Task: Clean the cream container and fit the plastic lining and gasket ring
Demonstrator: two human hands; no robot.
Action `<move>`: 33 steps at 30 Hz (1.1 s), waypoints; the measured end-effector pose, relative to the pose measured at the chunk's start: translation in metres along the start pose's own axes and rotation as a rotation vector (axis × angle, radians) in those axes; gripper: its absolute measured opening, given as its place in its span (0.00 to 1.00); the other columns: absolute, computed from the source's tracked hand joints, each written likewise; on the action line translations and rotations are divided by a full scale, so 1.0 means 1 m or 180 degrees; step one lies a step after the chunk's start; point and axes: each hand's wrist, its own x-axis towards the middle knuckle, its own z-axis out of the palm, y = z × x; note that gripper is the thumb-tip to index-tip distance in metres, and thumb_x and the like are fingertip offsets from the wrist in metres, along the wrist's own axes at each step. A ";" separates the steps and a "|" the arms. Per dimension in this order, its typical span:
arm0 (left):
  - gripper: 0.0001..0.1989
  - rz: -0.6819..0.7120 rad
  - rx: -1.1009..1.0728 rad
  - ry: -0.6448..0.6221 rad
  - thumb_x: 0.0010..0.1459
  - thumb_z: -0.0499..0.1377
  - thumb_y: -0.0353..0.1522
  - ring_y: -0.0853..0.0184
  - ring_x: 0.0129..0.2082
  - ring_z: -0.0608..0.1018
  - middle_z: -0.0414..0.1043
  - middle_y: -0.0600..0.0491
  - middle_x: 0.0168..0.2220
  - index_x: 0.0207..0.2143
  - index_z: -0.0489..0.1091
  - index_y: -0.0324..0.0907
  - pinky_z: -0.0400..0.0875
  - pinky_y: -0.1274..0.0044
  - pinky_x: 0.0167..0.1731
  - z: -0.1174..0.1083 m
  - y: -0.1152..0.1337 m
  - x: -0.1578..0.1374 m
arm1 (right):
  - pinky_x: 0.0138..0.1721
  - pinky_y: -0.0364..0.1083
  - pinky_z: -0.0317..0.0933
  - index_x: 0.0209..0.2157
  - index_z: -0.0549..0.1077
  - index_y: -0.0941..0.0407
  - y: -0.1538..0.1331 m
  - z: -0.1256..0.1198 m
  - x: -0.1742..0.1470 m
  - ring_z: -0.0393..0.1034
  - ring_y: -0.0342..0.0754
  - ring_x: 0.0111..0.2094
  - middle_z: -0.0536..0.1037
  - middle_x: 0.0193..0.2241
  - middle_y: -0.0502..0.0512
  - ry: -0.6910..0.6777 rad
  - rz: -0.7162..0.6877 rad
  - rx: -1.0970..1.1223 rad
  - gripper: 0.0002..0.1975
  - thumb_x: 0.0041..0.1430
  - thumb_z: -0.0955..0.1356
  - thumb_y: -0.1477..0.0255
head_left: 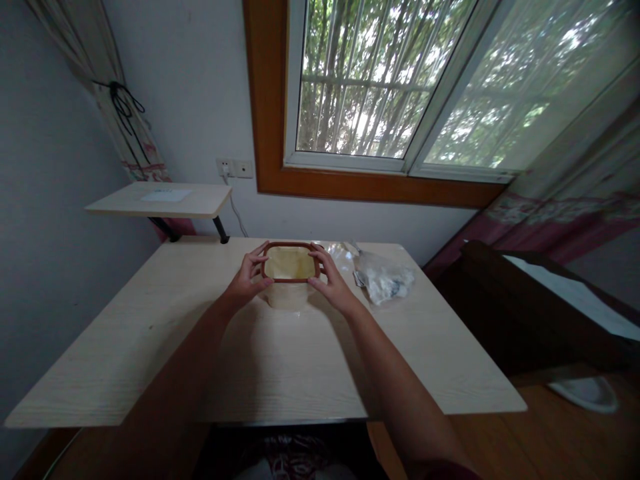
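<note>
Between my two hands is a rounded rectangular lid (pixel 289 263) with a brown rim and a pale yellowish, see-through middle. My left hand (pixel 250 275) grips its left edge, thumb at the near corner and fingers round the side. On the opposite edge my right hand (pixel 329 273) holds it in the same way. Just below the lid, on the near side, shows a clear plastic container (pixel 289 299), faint against the table. Whether lid and container touch, I cannot tell.
Crumpled clear plastic bags (pixel 385 275) lie right of my hands on the wooden table (pixel 310 373). A small raised shelf (pixel 200 198) with a paper stands at the back left. Behind are a wall socket (pixel 234 168) with a cable and a window. Dark furniture (pixel 540 307) stands to the right.
</note>
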 end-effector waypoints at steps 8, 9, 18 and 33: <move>0.26 0.0036 0.0061 -0.0009 0.54 0.70 0.40 0.52 0.73 0.51 0.44 0.42 0.73 0.50 0.61 0.48 0.56 0.50 0.65 -0.001 -0.003 -0.001 | 0.61 0.60 0.60 0.62 0.62 0.44 -0.001 0.000 -0.001 0.45 0.58 0.71 0.51 0.71 0.58 -0.0001 0.0075 0.0025 0.32 0.61 0.69 0.50; 0.27 0.0050 0.0062 -0.0007 0.54 0.70 0.41 0.52 0.73 0.51 0.44 0.42 0.73 0.50 0.61 0.48 0.56 0.50 0.65 -0.001 -0.003 -0.001 | 0.60 0.60 0.61 0.62 0.62 0.44 -0.001 0.001 -0.001 0.45 0.59 0.71 0.51 0.71 0.58 0.0004 0.0077 0.0034 0.32 0.60 0.69 0.50; 0.27 0.0150 0.0083 -0.0055 0.54 0.70 0.41 0.52 0.73 0.51 0.44 0.41 0.73 0.51 0.61 0.48 0.56 0.50 0.65 -0.001 -0.004 0.000 | 0.59 0.60 0.62 0.62 0.62 0.45 0.000 0.003 -0.001 0.47 0.58 0.70 0.52 0.70 0.58 0.0026 0.0031 0.0090 0.31 0.61 0.70 0.52; 0.28 0.0089 0.0093 0.0057 0.52 0.70 0.43 0.52 0.72 0.52 0.45 0.42 0.73 0.50 0.61 0.49 0.57 0.51 0.65 0.001 -0.009 0.000 | 0.58 0.60 0.64 0.61 0.62 0.44 -0.001 0.005 -0.003 0.47 0.60 0.70 0.50 0.71 0.57 0.0053 0.0184 0.0225 0.32 0.60 0.70 0.50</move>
